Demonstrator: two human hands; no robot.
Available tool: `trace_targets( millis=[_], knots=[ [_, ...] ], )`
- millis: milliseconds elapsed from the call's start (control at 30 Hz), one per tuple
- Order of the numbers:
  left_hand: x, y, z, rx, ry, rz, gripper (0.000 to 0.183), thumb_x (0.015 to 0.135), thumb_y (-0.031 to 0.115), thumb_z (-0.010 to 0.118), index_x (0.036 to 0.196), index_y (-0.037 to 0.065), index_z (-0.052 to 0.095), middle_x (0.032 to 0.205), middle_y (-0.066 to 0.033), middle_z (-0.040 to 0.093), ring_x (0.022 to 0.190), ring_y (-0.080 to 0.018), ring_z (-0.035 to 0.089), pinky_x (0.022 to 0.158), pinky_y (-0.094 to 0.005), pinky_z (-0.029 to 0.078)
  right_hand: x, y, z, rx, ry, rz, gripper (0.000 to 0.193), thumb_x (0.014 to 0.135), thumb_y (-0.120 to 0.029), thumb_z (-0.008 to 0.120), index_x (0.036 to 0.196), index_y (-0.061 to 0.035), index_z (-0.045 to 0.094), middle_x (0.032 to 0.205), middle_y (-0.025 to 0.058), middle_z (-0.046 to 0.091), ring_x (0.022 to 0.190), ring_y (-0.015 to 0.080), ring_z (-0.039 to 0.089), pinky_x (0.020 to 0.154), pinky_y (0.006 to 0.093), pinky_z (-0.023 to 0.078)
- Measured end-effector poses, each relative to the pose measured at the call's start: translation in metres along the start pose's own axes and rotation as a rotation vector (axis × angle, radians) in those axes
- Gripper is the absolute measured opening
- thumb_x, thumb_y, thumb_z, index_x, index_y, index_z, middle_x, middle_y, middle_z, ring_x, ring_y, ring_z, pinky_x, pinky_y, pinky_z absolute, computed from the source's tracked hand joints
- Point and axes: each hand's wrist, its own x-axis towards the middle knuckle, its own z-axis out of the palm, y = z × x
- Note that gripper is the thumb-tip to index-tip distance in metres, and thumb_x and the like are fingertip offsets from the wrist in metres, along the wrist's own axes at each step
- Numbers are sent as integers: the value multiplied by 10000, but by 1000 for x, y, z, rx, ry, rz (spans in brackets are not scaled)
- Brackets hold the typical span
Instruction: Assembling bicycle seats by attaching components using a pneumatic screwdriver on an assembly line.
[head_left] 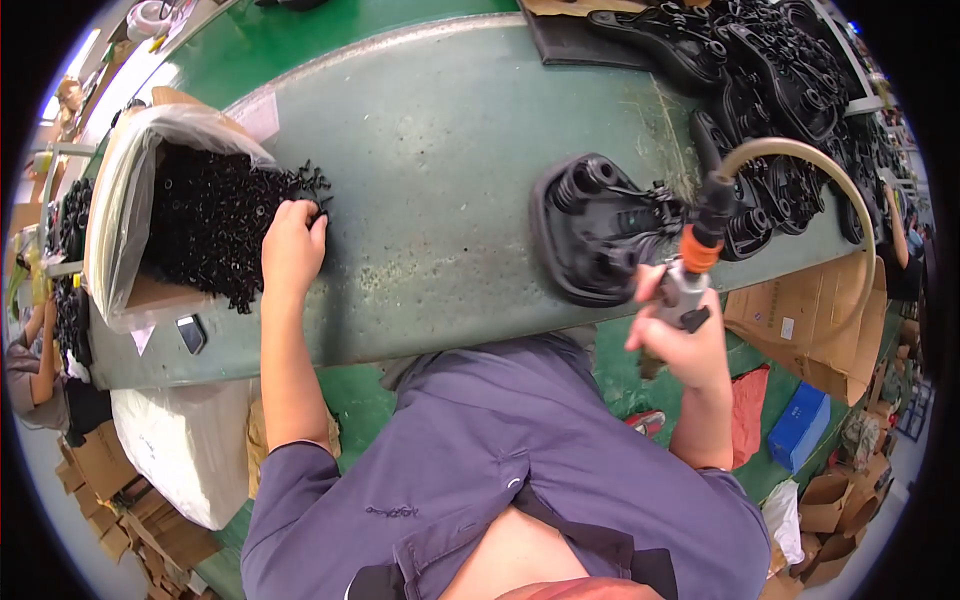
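two hands are at work over one green bench [430, 200]. at the left lies one cardboard box lined with a clear plastic bag [112, 235], its mouth spilling small black parts [205, 225] onto the bench, far too many to count. one dark handheld device [191, 334] lies just beside the box's near side. one black moulded assembly [575, 245] sits alone near the front edge, right of the middle, with more of its kind in a heap [785, 85] at the upper right, overlapping too much to count. one power tool [685, 285] with a single orange collar [698, 250] and one pale hose [866, 220] is in the right hand [690, 340]. the left forearm reaches straight forward, the left hand [292, 250] bent over the right edge of the spilled parts, fingers curled downward and close together; whether they pinch a part cannot be told. the right forearm angles forward and slightly inward, the fingers wrapped about the tool's body, just beside the assembly's near right side; this hand is slightly blurred.
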Motion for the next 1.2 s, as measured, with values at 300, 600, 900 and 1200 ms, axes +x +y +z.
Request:
trace_targets(
  millis=[300, 600, 900, 1200],
  knots=[
    [-2, 17, 5, 41, 128, 57, 98, 949, 125, 729, 988, 41, 697, 964, -122, 695, 909, -351, 692, 799, -428, 566, 35, -13, 87, 154, -602, -23, 488, 843, 3, 731, 1310, 32, 591, 1058, 4, 622, 814, 87, 689, 786, 285, 561],
    [-48, 120, -15, -1565, -54, -132, 160, 945, -65, 702, 1097, -16, 688, 1014, -84, 716, 917, -162, 688, 830, -336, 587, 26, -51, 60, 385, -378, -811, 311, 913, -53, 655, 1179, -61, 494, 1191, 225, 628, 709, 197, 691, 705, 364, 601],
    [-80, 184, 0, -2060, -591, -3, 217, 990, -30, 697, 1203, -35, 741, 1160, -117, 660, 901, -149, 672, 798, -276, 568, 35, -65, 79, 325, -517, -997, 340, 943, -50, 634, 1234, -80, 461, 1128, 123, 587, 740, 187, 698, 709, 369, 606],
    [-78, 179, -5, -1762, -499, 139, 198, 1020, 25, 686, 1190, -47, 756, 1102, -110, 681, 832, -139, 684, 740, -269, 575, 36, -58, 81, 308, -516, -947, 337, 943, -41, 629, 1232, -80, 459, 1120, 125, 590, 753, 199, 703, 731, 380, 612]
  ],
)
